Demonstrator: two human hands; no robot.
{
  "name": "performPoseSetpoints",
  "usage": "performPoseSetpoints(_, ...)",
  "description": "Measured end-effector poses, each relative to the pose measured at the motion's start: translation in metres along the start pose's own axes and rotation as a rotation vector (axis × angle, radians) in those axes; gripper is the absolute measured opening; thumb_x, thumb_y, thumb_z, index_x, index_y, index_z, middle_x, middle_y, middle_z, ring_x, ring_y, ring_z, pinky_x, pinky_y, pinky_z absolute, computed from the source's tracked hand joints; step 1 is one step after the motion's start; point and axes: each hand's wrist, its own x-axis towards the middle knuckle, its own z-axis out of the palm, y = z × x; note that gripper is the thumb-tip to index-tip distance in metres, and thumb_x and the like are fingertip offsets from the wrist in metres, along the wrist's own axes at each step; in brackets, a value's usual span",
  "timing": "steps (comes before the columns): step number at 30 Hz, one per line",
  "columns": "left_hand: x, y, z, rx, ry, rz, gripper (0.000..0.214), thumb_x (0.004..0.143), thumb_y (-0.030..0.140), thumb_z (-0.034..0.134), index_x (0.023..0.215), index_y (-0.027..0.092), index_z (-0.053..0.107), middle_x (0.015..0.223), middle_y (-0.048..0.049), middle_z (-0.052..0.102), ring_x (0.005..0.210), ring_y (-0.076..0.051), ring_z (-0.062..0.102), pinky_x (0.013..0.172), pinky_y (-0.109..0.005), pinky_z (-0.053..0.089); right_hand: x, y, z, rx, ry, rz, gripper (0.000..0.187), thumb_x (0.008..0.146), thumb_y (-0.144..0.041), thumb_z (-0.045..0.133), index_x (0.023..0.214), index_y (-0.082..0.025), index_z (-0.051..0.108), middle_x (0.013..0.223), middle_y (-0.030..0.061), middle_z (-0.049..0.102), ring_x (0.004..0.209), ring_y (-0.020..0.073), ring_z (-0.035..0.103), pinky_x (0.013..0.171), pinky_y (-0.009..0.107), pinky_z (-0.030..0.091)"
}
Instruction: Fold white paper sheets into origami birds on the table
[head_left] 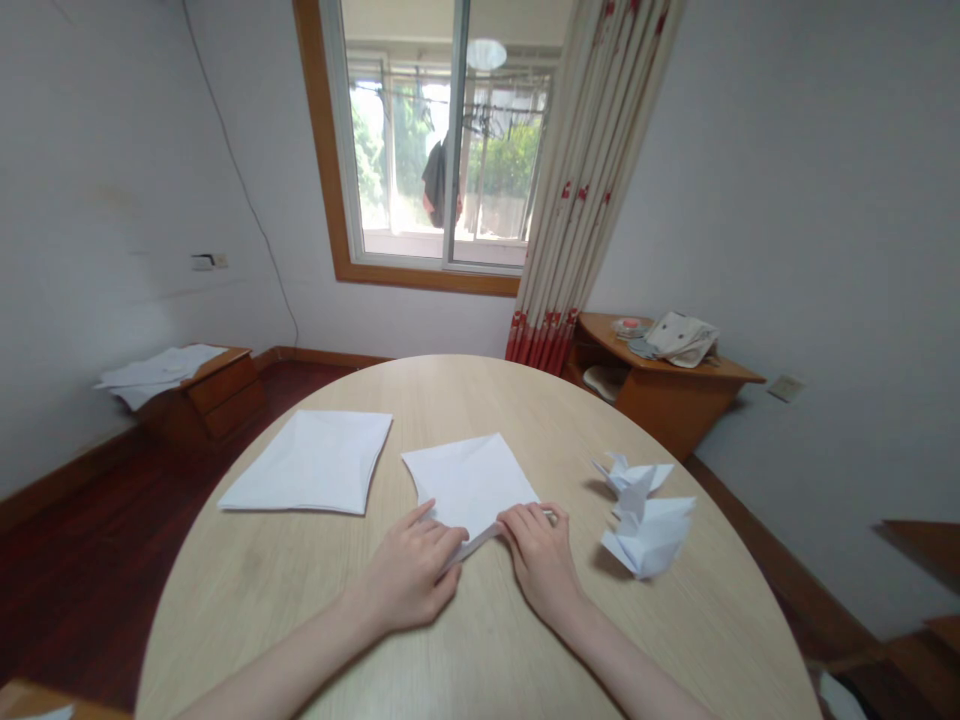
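Observation:
A white sheet of paper [469, 480] lies in the middle of the round wooden table [480, 620]. Its near corner is lifted and folded. My left hand [412, 580] pinches that near edge from the left, fingers curled on the paper. My right hand [541, 560] presses the same fold from the right, fingertips on the paper's edge. The two hands nearly touch at the fold.
A stack of flat white sheets [311, 463] lies to the left. Two folded paper figures [643, 515] sit to the right. A low wooden cabinet [206, 395] with papers stands at left, a corner shelf [660, 385] with a bag at right, near the curtain [585, 180].

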Motion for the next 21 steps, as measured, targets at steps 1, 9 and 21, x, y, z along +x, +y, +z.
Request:
performPoseSetpoints(1, 0.0, -0.002, 0.001, 0.006, 0.027, 0.007, 0.018, 0.086, 0.019, 0.046, 0.102, 0.02, 0.055, 0.083, -0.0029, 0.07, 0.081, -0.018, 0.067, 0.103, -0.043, 0.042, 0.0, 0.001, 0.002, 0.003, -0.003, 0.01, 0.023, 0.098, -0.014, 0.037, 0.087, -0.02, 0.056, 0.081, 0.0024, 0.066, 0.08, 0.0194, 0.055, 0.084, 0.037, 0.028)
performPoseSetpoints(9, 0.001, -0.012, 0.004, 0.057, 0.302, 0.083, 0.02, 0.098, 0.023, 0.041, 0.114, 0.017, 0.053, 0.089, -0.0059, 0.073, 0.079, -0.019, 0.07, 0.083, -0.036, 0.054, -0.003, 0.008, 0.01, 0.058, 0.002, 0.071, 0.029, 0.1, -0.022, 0.033, 0.081, -0.021, 0.054, 0.076, 0.0036, 0.062, 0.073, 0.0204, 0.055, 0.065, 0.03, 0.037)
performPoseSetpoints(21, -0.001, -0.017, 0.006, 0.062, 0.402, -0.019, 0.036, 0.101, 0.032, 0.039, 0.134, 0.018, 0.037, 0.109, -0.0114, 0.066, 0.098, -0.023, 0.064, 0.084, -0.036, 0.054, -0.004, -0.003, 0.006, 0.285, -0.059, 0.103, 0.028, 0.101, -0.026, 0.03, 0.083, -0.022, 0.051, 0.082, 0.0039, 0.059, 0.073, 0.0183, 0.059, 0.063, 0.028, 0.044)
